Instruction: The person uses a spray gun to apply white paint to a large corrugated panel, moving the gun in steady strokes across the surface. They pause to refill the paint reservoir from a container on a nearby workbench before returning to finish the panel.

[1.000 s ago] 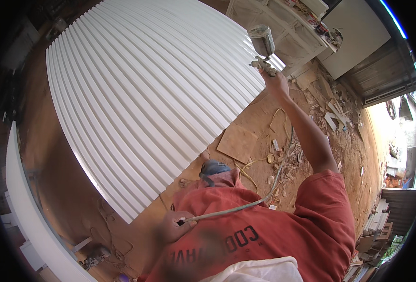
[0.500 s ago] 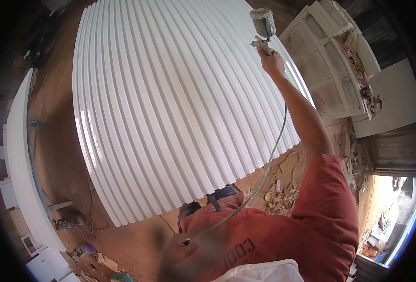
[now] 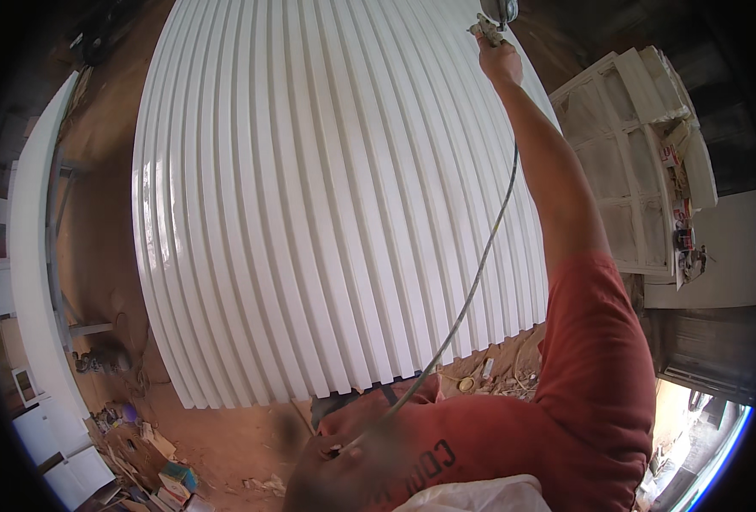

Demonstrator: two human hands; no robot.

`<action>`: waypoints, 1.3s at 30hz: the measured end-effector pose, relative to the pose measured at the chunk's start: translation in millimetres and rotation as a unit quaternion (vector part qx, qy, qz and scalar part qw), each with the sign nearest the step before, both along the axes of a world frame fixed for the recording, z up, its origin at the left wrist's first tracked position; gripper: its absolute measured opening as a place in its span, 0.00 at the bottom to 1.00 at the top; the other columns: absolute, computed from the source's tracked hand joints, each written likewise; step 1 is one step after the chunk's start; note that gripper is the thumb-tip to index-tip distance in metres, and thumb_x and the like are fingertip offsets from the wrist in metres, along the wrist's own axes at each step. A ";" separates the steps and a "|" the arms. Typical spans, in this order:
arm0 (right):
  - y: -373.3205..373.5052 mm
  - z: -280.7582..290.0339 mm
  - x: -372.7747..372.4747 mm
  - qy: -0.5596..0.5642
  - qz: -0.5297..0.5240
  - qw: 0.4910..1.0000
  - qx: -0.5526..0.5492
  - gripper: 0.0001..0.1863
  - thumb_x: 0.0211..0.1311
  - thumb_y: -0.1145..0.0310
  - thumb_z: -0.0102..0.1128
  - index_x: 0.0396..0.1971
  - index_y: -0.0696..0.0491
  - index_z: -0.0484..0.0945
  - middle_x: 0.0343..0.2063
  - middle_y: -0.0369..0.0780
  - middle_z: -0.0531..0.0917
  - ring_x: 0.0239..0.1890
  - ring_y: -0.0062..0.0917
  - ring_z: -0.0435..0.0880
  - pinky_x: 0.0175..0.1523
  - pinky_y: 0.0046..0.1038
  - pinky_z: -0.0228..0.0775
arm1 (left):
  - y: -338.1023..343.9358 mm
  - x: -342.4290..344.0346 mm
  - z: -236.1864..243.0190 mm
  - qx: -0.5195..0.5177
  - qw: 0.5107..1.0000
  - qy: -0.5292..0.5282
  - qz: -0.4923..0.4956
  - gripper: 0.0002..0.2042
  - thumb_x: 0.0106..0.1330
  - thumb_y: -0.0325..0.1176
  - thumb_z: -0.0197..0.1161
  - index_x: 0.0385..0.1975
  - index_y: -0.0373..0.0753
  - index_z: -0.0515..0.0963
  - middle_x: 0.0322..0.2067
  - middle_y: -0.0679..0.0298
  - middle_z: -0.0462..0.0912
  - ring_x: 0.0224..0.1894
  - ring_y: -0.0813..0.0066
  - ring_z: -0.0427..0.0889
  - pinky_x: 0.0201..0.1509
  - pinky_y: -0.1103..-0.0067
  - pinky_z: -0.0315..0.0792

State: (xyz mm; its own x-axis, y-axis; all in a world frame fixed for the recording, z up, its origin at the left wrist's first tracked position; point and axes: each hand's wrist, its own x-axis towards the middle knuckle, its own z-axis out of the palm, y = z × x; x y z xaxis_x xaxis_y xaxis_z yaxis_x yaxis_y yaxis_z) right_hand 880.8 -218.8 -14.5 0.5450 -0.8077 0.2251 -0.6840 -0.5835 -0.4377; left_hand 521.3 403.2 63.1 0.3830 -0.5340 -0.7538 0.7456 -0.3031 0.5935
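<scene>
The right hand (image 3: 499,61) grips a spray gun (image 3: 495,19) over the far end of the big white ribbed panel (image 3: 335,196), the blurry left hand (image 3: 344,444) seems to pinch the hose (image 3: 472,290), which could sag and smear wet paint.

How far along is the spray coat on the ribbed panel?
Looks mostly coated: the ribbed panel is white all over, with a wet gloss along its left edge. In hand: the right hand holds the spray gun over the far right corner, the hose trailing back to the blurred left hand. Which ribs remain can't be told.
</scene>
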 end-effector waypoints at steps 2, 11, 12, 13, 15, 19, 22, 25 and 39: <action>-0.1 1.9 12.6 -0.019 -0.002 1.000 0.005 0.38 0.61 0.31 0.52 0.50 0.52 0.82 0.47 0.51 0.85 0.52 0.47 0.83 0.56 0.46 0.74 | -2.4 0.7 -1.2 0.011 1.000 -0.021 -0.018 0.12 0.67 0.37 0.67 0.34 0.32 0.85 0.21 0.68 0.80 0.26 0.84 0.73 0.30 0.80 0.67; 27.6 8.0 -18.4 0.010 0.025 0.999 0.027 0.37 0.61 0.32 0.53 0.51 0.52 0.82 0.48 0.50 0.85 0.53 0.45 0.83 0.56 0.45 0.74 | 3.9 6.6 6.5 -0.004 1.000 -0.007 -0.029 0.13 0.68 0.38 0.66 0.32 0.32 0.85 0.20 0.71 0.78 0.26 0.85 0.72 0.30 0.80 0.66; 25.6 3.2 -30.3 0.007 0.030 0.999 0.030 0.37 0.61 0.32 0.53 0.50 0.52 0.82 0.48 0.50 0.85 0.53 0.47 0.83 0.56 0.46 0.74 | 6.5 7.4 10.4 0.000 1.000 0.001 -0.028 0.13 0.68 0.38 0.66 0.32 0.32 0.84 0.20 0.71 0.78 0.26 0.85 0.72 0.30 0.80 0.66; 31.3 3.0 -42.0 0.013 0.025 0.999 0.034 0.37 0.61 0.32 0.54 0.50 0.52 0.82 0.47 0.51 0.85 0.52 0.47 0.83 0.55 0.46 0.74 | 9.4 7.8 12.5 0.003 1.000 0.009 -0.027 0.13 0.68 0.38 0.66 0.32 0.31 0.84 0.20 0.71 0.77 0.26 0.85 0.72 0.31 0.80 0.66; 45.7 1.1 -73.7 0.025 0.013 0.999 0.047 0.36 0.62 0.33 0.54 0.49 0.53 0.82 0.47 0.51 0.85 0.52 0.48 0.83 0.55 0.46 0.75 | 12.6 8.3 18.3 -0.030 0.999 -0.035 -0.022 0.13 0.68 0.38 0.66 0.32 0.31 0.84 0.20 0.71 0.77 0.26 0.85 0.72 0.30 0.80 0.65; 70.0 -5.5 -157.2 0.006 -0.002 0.999 0.041 0.35 0.60 0.32 0.57 0.47 0.52 0.84 0.40 0.56 0.85 0.47 0.54 0.83 0.49 0.49 0.75 | 46.1 5.1 15.6 -0.042 0.992 -0.088 -0.079 0.15 0.69 0.40 0.65 0.30 0.32 0.83 0.19 0.71 0.76 0.25 0.85 0.70 0.28 0.79 0.64; 108.4 0.2 -226.3 0.014 -0.017 0.998 0.050 0.35 0.60 0.33 0.57 0.44 0.53 0.84 0.38 0.56 0.86 0.45 0.55 0.83 0.47 0.48 0.74 | 85.9 2.9 -2.7 -0.048 0.978 -0.102 -0.176 0.16 0.68 0.42 0.65 0.28 0.33 0.83 0.19 0.71 0.75 0.24 0.85 0.69 0.26 0.78 0.63; 144.3 12.3 -310.3 0.042 -0.064 0.994 0.078 0.35 0.61 0.34 0.57 0.45 0.54 0.83 0.39 0.54 0.86 0.46 0.53 0.83 0.48 0.47 0.74 | 109.4 7.5 -5.3 -0.068 0.951 -0.171 -0.250 0.17 0.68 0.44 0.65 0.31 0.34 0.84 0.20 0.71 0.77 0.25 0.84 0.71 0.28 0.79 0.65; 337.2 71.1 -616.4 0.055 -0.171 0.982 0.051 0.25 0.64 0.44 0.60 0.47 0.49 0.83 0.39 0.49 0.86 0.46 0.47 0.84 0.49 0.43 0.73 | 161.2 9.0 -20.6 -0.223 0.813 -0.200 -0.500 0.16 0.71 0.43 0.62 0.41 0.34 0.84 0.33 0.67 0.84 0.35 0.81 0.78 0.39 0.80 0.72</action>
State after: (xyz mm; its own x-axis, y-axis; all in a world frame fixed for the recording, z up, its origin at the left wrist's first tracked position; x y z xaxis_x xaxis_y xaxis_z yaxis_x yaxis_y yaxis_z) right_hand 264.3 118.4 56.6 0.2542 -0.9632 0.0876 -0.8792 -0.2679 -0.3941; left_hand 530.2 564.4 42.5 -0.2438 -0.9149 -0.3217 -0.0209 -0.3267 0.9449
